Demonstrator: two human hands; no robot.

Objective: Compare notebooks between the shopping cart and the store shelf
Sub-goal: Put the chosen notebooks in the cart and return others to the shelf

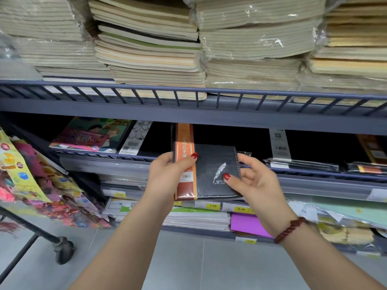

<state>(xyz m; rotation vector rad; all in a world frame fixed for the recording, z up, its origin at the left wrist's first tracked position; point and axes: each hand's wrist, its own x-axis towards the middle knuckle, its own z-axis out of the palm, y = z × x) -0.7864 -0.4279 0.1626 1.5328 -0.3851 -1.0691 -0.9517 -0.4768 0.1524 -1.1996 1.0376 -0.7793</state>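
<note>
I read: left grip point(167, 174) holds orange notebook point(185, 141), long axis upright, top toward shelf point(209, 115) | right grip point(257, 185) pinches black notebook point(213, 162) just beside it, cover facing me.

Left hand point(167, 174) gripping orange notebook point(185, 141), right hand point(257, 185) pinching black notebook point(211, 162), shelf point(188, 117) behind

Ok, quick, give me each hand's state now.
Left hand: grips the orange notebook.
Right hand: pinches the black notebook.
</note>
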